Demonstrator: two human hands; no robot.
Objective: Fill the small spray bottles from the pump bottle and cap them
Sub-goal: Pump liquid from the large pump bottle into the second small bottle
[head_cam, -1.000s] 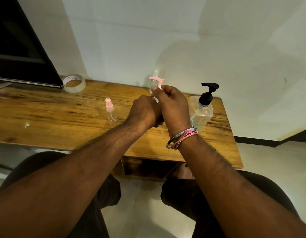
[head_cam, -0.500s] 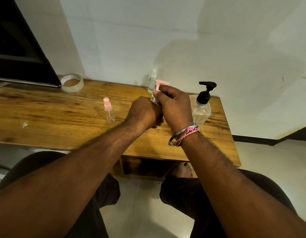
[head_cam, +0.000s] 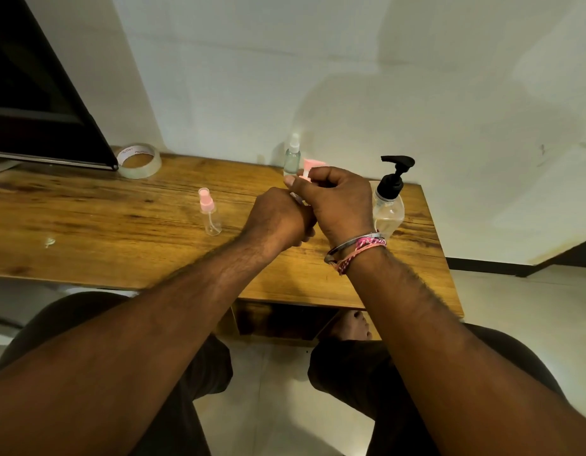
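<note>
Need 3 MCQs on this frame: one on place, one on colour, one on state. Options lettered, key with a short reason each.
1. Where does the tape roll lie?
A. at the back of the table, beside the dark screen
B. in front of the pump bottle
C. on the floor

2. What colour is the pump bottle's pump head?
A. pink
B. white
C. black

3. What is the right hand doing?
A. lying flat on the table
B. pinching a pink spray cap
C. pressing the pump

Key:
1 A: the roll lies on the wooden table at the back left, next to the screen's corner.
2 C: the head is black above a clear body.
3 B: the fingers curl round the pink spray cap, right above the left hand, whose closed fist hides most of what it holds.
</note>
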